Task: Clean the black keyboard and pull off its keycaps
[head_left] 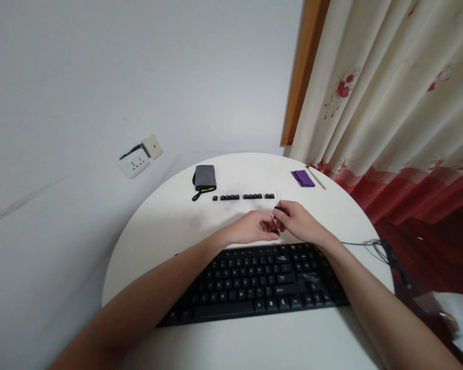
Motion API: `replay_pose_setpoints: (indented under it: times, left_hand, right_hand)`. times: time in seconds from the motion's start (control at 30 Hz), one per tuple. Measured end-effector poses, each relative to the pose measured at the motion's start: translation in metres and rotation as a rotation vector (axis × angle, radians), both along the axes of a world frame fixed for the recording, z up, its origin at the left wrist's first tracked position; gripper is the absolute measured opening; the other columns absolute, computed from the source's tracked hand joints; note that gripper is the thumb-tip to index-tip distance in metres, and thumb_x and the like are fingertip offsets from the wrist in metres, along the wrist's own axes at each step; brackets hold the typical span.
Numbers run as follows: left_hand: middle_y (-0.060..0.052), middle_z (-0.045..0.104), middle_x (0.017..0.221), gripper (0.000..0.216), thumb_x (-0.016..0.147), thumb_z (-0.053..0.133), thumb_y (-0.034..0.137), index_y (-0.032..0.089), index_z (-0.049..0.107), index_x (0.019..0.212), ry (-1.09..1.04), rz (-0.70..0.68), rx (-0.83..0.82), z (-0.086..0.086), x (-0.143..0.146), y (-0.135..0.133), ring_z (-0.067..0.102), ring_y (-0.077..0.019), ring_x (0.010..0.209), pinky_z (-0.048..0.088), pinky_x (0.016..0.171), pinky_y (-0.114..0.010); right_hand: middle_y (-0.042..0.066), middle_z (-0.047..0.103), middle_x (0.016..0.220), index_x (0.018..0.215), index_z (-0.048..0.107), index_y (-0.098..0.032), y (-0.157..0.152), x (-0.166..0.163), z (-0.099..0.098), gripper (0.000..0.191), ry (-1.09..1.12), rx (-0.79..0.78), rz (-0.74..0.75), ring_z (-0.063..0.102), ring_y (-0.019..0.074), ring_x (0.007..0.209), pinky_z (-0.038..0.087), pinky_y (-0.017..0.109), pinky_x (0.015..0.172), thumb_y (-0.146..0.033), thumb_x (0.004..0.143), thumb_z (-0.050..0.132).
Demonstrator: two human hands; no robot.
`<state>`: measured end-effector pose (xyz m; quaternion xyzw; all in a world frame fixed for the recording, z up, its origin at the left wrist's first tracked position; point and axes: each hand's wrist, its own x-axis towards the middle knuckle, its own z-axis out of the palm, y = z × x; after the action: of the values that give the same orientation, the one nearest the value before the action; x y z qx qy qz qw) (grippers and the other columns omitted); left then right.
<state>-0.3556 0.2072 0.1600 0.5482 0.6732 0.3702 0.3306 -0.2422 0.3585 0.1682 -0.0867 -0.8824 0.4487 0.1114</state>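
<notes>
A black keyboard (247,282) lies across the table beneath my forearms. Just beyond its top row, my right hand (298,222) is closed on a wire keycap puller (279,208), whose dark handle shows between the fingers and whose thin pale wires point away from me. My left hand (256,226) meets it from the left, fingers pinched at a small dark piece with a hint of green, too small to name. Farther back, several loose black keycaps (252,196) lie in a row with gaps between groups.
Behind the keycaps rests a grey folded cloth or pouch (205,177) with a black loop. A folded purple cloth (303,178) and a thin pale stick (317,179) lie at the back right. A black cable (364,243) runs toward the right edge of the round white table (146,231).
</notes>
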Motion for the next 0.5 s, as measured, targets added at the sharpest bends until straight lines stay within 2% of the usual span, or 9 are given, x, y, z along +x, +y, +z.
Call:
replay_pose_setpoints:
  times: [0.1,0.23,0.33,0.5]
  left_hand:
    - [-0.001,0.067,0.08,0.017,0.078,0.073,0.023,0.016,0.066,0.092,-0.053,0.142,0.136,-0.005,-0.002,0.004,0.061,-0.0137,0.074,0.049,0.073,-0.027]
    - [0.0,0.065,0.09,0.033,0.074,0.077,0.017,0.019,0.059,0.102,0.04,0.253,0.268,-0.003,-0.001,0.005,0.061,-0.0134,0.079,0.049,0.076,-0.028]
    - [0.0,0.066,0.096,0.024,0.079,0.073,0.017,0.02,0.06,0.099,0.182,0.187,0.302,0.002,0.0,0.002,0.061,-0.0146,0.086,0.048,0.08,-0.029]
    - [-0.002,0.07,0.1,0.016,0.085,0.07,0.019,0.021,0.067,0.1,0.327,0.088,0.359,0.005,-0.002,0.002,0.061,-0.0176,0.095,0.046,0.089,-0.032]
  right_hand:
    - [0.003,0.067,0.065,0.078,0.054,-0.019,0.004,-0.005,-0.003,0.022,0.058,-0.075,-0.136,0.063,0.0148,0.058,0.048,0.026,0.057,-0.032,0.094,0.048]
    - [0.003,0.069,0.068,0.087,0.051,-0.02,0.004,-0.007,-0.004,0.017,0.061,-0.265,-0.177,0.067,0.016,0.059,0.051,0.025,0.053,-0.033,0.096,0.046]
    - [0.002,0.068,0.063,0.087,0.048,-0.021,0.001,-0.007,-0.003,0.017,0.055,-0.329,-0.19,0.067,0.016,0.054,0.052,0.025,0.049,-0.035,0.097,0.046]
    - [0.0,0.065,0.056,0.088,0.047,-0.021,0.0,-0.007,-0.004,0.018,0.02,-0.35,-0.191,0.066,0.017,0.048,0.05,0.023,0.043,-0.035,0.098,0.045]
